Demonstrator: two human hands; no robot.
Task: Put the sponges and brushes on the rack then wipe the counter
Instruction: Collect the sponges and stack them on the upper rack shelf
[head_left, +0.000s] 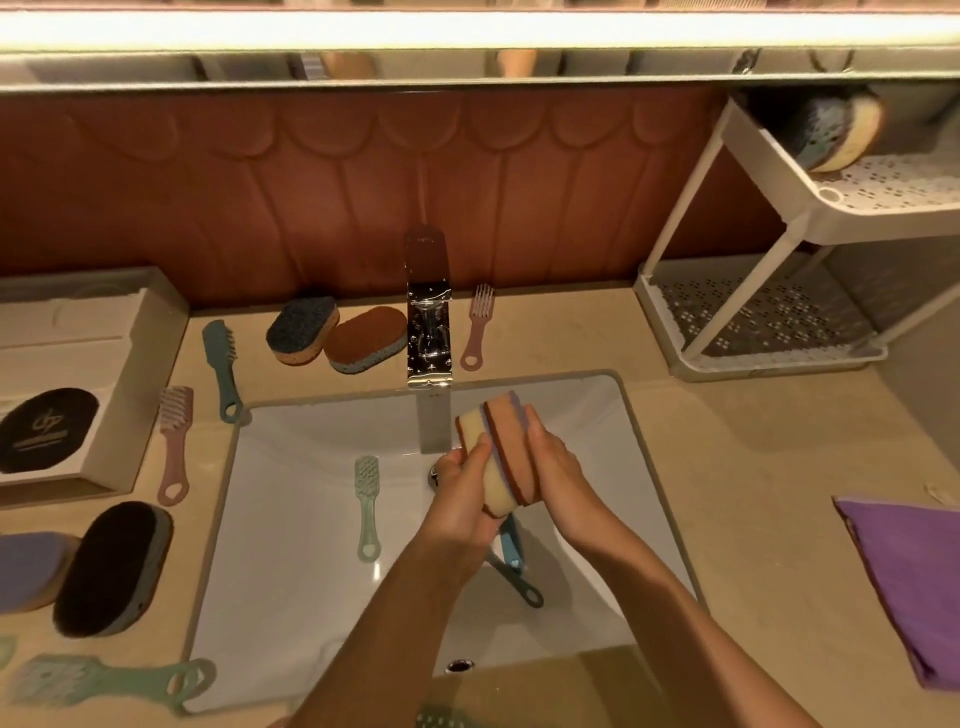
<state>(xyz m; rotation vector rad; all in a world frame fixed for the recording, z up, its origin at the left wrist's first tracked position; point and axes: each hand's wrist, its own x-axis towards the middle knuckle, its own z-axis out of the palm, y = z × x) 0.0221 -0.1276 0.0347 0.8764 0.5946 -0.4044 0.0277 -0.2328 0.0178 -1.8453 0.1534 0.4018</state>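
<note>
Over the white sink, my left hand and my right hand press two stacked sponges between them, on edge just right of the faucet. A pale green brush lies in the basin, and two bluish brush handles show under my left wrist. The white two-tier rack stands at the back right with one sponge on its upper shelf. Behind the sink lie a blue-topped sponge, a brown-topped sponge and a pink brush.
Left of the sink lie a teal brush, a pink brush, a dark sponge, a purple sponge and a green brush. A box stands at far left. A purple cloth lies at right.
</note>
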